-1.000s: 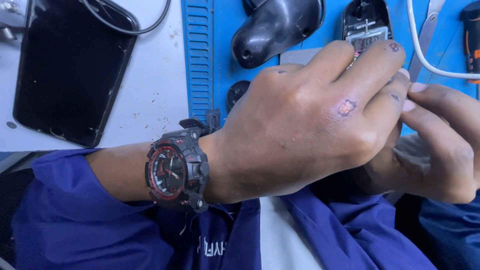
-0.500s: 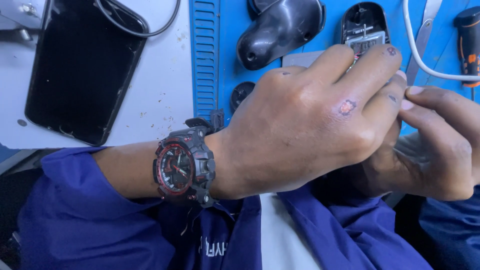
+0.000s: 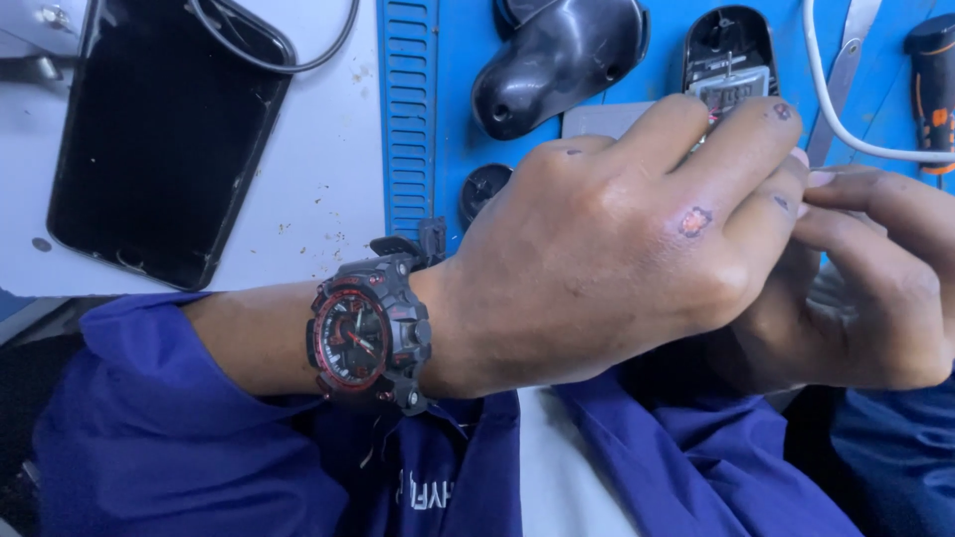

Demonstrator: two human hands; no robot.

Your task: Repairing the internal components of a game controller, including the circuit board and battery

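Observation:
My left hand (image 3: 617,259), with a black and red wristwatch (image 3: 363,333) on its wrist, reaches across the middle of the view with its fingers curled down. My right hand (image 3: 865,288) meets it from the right, fingertips touching the left fingers. Whatever lies between them is hidden by the left hand. Just behind the knuckles, a flat grey piece (image 3: 602,119) shows on the blue work mat (image 3: 408,99). Both sleeves are blue.
A black phone (image 3: 164,139) lies at the left on the white table with a dark cable over it. On the mat are a black curved shell (image 3: 557,60), an open black casing with electronics (image 3: 731,60), a round black cap (image 3: 482,189), a white cable (image 3: 836,109), metal tweezers (image 3: 846,70) and an orange-black screwdriver (image 3: 935,89).
The view has drifted slightly, so the phone and mat sit a little further right in the frame. Both hands stay together in the same pose.

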